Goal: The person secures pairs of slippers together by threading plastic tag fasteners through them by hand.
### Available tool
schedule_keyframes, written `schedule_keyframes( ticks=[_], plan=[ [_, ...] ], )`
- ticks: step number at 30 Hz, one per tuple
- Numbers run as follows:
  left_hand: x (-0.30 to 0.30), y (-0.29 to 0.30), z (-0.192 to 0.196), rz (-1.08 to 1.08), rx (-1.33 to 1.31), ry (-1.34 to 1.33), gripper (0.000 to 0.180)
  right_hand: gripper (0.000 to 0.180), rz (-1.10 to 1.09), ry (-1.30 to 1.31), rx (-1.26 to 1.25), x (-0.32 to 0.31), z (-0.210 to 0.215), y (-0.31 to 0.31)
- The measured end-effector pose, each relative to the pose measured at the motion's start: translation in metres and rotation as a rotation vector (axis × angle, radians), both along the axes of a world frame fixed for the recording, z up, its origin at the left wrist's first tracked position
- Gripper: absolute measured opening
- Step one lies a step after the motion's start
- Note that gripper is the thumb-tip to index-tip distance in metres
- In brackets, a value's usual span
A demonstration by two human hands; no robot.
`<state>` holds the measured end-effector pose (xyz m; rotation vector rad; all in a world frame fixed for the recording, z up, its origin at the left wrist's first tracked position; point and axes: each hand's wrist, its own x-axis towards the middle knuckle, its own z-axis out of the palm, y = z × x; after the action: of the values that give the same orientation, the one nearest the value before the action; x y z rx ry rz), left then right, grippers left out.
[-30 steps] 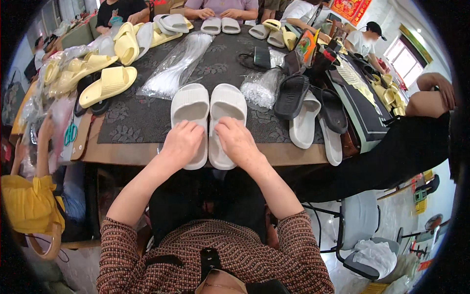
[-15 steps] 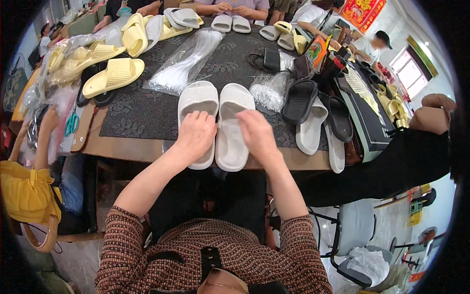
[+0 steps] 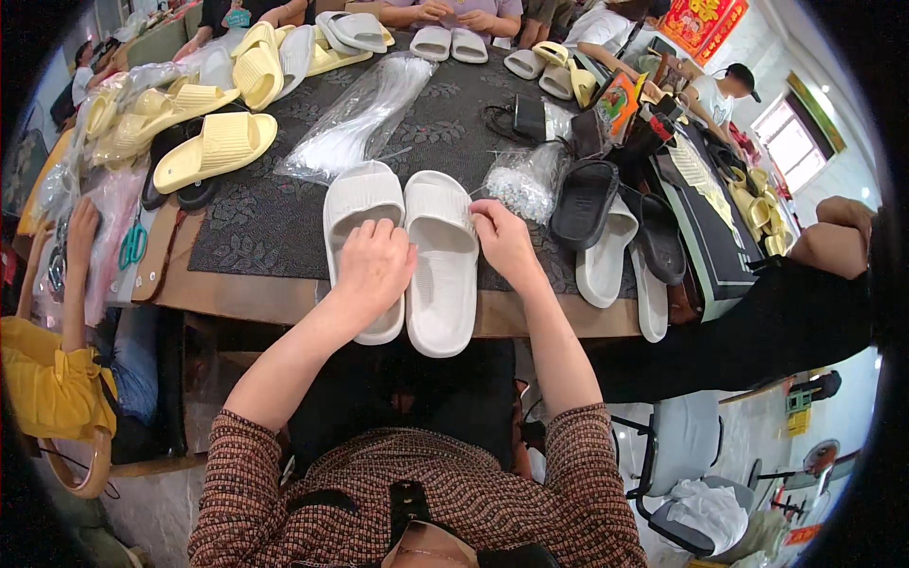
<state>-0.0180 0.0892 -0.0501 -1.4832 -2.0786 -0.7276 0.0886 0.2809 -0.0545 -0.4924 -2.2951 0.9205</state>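
Two white slide sandals lie side by side at the table's near edge, toes pointing away from me. The left slide (image 3: 362,191) is under my left hand (image 3: 377,265), whose bent fingers close on the rear edge of its ribbed strap. Beside it, the right slide (image 3: 441,284) reaches a little past the table edge. My right hand (image 3: 508,248) pinches at the outer side of that slide's strap; what sits between thumb and forefinger is too small to make out. A clear bag of thin white ties (image 3: 355,118) lies beyond the sandals.
Yellow slides (image 3: 216,150) are piled at the left, near green-handled scissors (image 3: 133,244). A small bag of white bits (image 3: 523,187), a black slide (image 3: 584,204) and more white slides lie at the right. A person in a yellow top (image 3: 52,369) sits at my left.
The two slides have come nearer to me and slightly left, the right one sitting lower than the left. My right hand has moved from over the right slide's opening to its strap's outer side.
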Motion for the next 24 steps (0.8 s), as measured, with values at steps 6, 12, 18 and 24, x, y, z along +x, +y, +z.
schedule_keyframes(
  ticks=[6,12,18,24],
  plan=[
    [0.0,0.001,-0.001,-0.009,0.03,-0.015,0.013,0.02,-0.04,-0.068,0.009,-0.022,0.002,0.031],
    [-0.001,-0.002,-0.002,-0.017,0.052,-0.022,0.013,0.025,0.009,-0.097,-0.007,-0.056,0.0,0.04],
    [-0.001,-0.003,0.0,-0.027,0.036,-0.028,0.013,0.03,0.061,-0.088,-0.143,-0.081,-0.002,0.045],
    [-0.002,-0.002,-0.001,-0.018,0.031,-0.028,0.013,0.034,0.082,-0.125,0.016,-0.11,0.001,0.05]
  ],
)
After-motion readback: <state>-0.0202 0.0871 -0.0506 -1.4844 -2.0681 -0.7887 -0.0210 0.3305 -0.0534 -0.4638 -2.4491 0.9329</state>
